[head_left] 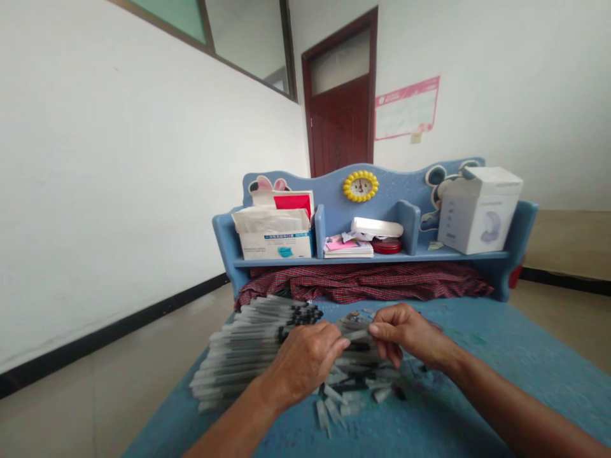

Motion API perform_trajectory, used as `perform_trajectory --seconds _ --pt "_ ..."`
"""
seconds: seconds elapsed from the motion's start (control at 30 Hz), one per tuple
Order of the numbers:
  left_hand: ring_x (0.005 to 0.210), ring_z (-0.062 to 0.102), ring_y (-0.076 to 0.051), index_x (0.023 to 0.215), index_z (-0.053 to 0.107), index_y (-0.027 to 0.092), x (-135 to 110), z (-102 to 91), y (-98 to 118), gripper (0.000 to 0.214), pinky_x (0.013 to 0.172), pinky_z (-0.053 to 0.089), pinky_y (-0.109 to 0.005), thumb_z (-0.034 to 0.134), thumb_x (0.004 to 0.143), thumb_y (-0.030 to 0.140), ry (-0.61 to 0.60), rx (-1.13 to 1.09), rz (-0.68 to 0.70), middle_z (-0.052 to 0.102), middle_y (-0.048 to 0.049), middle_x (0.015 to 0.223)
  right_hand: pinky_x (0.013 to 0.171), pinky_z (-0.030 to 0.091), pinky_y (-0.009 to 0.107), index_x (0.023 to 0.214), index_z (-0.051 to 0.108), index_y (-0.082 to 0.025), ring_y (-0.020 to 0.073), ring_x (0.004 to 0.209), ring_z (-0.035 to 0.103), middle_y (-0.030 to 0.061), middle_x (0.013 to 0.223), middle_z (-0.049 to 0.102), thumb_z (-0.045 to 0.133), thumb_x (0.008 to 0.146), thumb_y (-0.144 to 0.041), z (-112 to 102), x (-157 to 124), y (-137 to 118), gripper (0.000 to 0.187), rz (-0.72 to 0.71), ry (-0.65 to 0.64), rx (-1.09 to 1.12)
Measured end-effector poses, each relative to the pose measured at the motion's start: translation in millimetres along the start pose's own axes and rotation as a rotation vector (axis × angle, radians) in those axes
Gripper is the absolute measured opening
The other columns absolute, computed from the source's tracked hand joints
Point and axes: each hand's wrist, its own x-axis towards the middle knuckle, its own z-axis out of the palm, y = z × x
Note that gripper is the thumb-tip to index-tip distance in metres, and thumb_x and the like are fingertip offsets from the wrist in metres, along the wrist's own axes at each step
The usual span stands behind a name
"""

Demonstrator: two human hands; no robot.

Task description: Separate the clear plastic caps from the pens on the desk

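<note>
While both hands meet over the middle of the blue desk [482,381], a grey pen [359,335] is held between them, just above a loose heap of pen parts [356,375]. The left hand [305,359] has its fingers curled shut round one end of it; the right hand [405,332] pinches the other end between thumb and forefinger. The knuckles hide how the pen's two ends sit, so I cannot tell whether it is whole or in two pieces.

A big layered stack of pens [243,353] lies by the desk's left edge, touching the left hand's wrist side. A few clear caps [331,407] lie scattered toward the near edge. A plaid cloth [367,283] runs along the far edge, under the shelf [372,256].

The likeliest mishap, to my eye, is the left forearm nudging the stack: it lies so near the left edge that a small sweep could send pens onto the floor. The caps look light and round, and a careless wrist could roll them off the near edge.
</note>
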Motion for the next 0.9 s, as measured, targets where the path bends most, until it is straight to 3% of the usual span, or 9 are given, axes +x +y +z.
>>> perform_trajectory --seconds 0.33,0.53,0.8,0.9 --pt "0.057 0.052 -0.011 0.071 0.052 0.016 2.0 -5.5 1.1 0.026 0.055 0.036 -0.021 0.040 0.093 0.025 -0.028 -0.069 -0.015 0.056 0.0000 0.064 0.038 0.034 0.018 0.068 0.053 -0.014 0.0109 0.041 0.058 0.0000 0.057 0.064 0.070 0.064 -0.050 0.4 -1.6 -5.3 0.039 -0.014 0.011 0.036" --pt "0.058 0.053 -0.011 0.073 0.054 0.017 0.2 -1.6 -4.2 0.029 0.055 0.037 -0.021 0.037 0.094 0.028 -0.006 0.009 -0.011 0.056 -0.0008 0.065 0.033 0.030 0.018 0.063 0.050 -0.015 0.0083 0.032 0.050 -0.0022 0.047 0.057 0.046 0.077 -0.062 7.3 -0.7 -0.6 0.049 -0.014 0.069 -0.119" --pt "0.060 0.054 -0.013 0.074 0.053 0.016 -0.3 -1.3 -4.9 0.026 0.056 0.037 -0.022 0.040 0.093 0.027 -0.024 0.045 0.006 0.057 -0.0010 0.066 0.037 0.034 0.017 0.071 0.050 -0.016 0.0087 0.038 0.055 -0.0021 0.055 0.061 0.059 0.070 -0.058 7.2 -1.4 -3.0 0.043 -0.005 0.048 -0.062" --pt "0.060 0.054 -0.012 0.074 0.053 0.016 0.3 -2.9 -4.0 0.025 0.056 0.037 -0.022 0.041 0.093 0.026 -0.030 0.031 -0.005 0.057 -0.0007 0.067 0.035 0.033 0.017 0.071 0.051 -0.015 0.0083 0.036 0.053 -0.0019 0.055 0.060 0.052 0.075 -0.061 7.7 -0.8 0.0 0.046 -0.008 0.059 -0.098"
